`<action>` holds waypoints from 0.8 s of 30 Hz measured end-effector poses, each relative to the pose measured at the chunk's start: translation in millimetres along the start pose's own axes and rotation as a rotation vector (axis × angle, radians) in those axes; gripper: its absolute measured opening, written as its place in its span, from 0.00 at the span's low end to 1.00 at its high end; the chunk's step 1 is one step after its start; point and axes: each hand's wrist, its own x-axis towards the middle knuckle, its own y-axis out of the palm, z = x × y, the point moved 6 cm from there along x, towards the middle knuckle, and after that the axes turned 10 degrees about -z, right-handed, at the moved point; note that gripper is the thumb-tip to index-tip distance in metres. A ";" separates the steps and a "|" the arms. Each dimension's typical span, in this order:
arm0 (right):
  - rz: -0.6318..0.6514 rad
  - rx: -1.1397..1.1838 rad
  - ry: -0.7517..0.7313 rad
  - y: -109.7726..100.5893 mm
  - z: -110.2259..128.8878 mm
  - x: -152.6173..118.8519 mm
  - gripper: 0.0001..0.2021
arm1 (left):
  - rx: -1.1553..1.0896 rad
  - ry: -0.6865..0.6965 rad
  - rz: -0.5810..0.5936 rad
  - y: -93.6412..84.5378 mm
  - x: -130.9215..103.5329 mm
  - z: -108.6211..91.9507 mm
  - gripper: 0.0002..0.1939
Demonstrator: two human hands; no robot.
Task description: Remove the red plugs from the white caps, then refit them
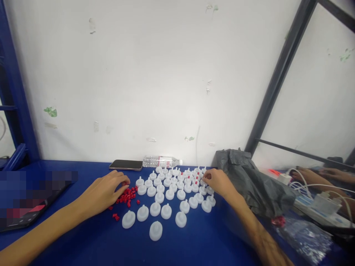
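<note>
My left hand [107, 188] reaches over a heap of small red caps [128, 195], its thumb and forefinger curled close together at the heap's upper edge. Whatever may lie between those fingertips is hidden. Right of the heap stand many white round lids with thin spouts [166, 211], spread in loose rows. A few lids at the back right carry red caps on their spouts [196, 183]. At the right edge of this group, my right hand [217, 181] has its fingers drawn together in a pinch beside the lids; what they grip cannot be made out.
A phone [125, 164] and a clear water bottle [162, 162] lie along the wall. A dark grey bag [249, 181] sits on the right, near a power strip [321, 210] with white cables and a clear plastic bag [305, 236]. A dark device [36, 210] lies left.
</note>
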 end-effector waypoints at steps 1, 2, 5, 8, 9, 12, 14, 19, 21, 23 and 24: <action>0.000 -0.003 -0.005 0.3 0.4 0.2 0.06 | 0.003 -0.008 0.002 -0.1 -0.2 0.0 0.18; -0.006 -0.004 -0.014 -0.7 1.9 0.4 0.06 | 0.005 -0.014 0.001 -0.3 -0.4 -0.1 0.19; -0.046 0.021 -0.076 -11.0 14.3 -0.3 0.09 | 0.010 -0.017 0.013 0.1 -0.7 -0.6 0.19; -0.062 0.087 -0.176 -21.5 32.4 -4.5 0.15 | 0.009 -0.016 0.032 2.0 -0.5 -0.4 0.19; -0.050 0.108 -0.205 -22.0 37.1 -6.3 0.16 | 0.009 -0.015 0.034 2.7 -0.4 -0.1 0.19; 0.008 0.140 -0.259 -13.6 43.1 -10.5 0.12 | 0.015 -0.007 0.041 5.7 -0.4 1.5 0.17; 0.037 0.154 -0.275 -4.8 42.0 -11.1 0.07 | 0.020 0.002 0.048 8.4 -0.6 3.1 0.17; -0.017 0.247 -0.304 -5.7 41.5 -9.0 0.07 | 0.029 0.015 0.046 12.0 -1.1 5.7 0.17; -0.063 0.306 -0.313 -14.1 46.9 -10.4 0.09 | 0.021 0.016 0.028 10.3 -1.4 4.3 0.19; -0.082 0.389 -0.324 -20.4 57.1 -15.2 0.09 | 0.007 0.021 0.005 6.6 -1.7 0.7 0.22; -0.088 0.427 -0.335 -22.1 63.8 -18.8 0.09 | -0.001 0.030 -0.013 3.9 -1.9 -2.1 0.22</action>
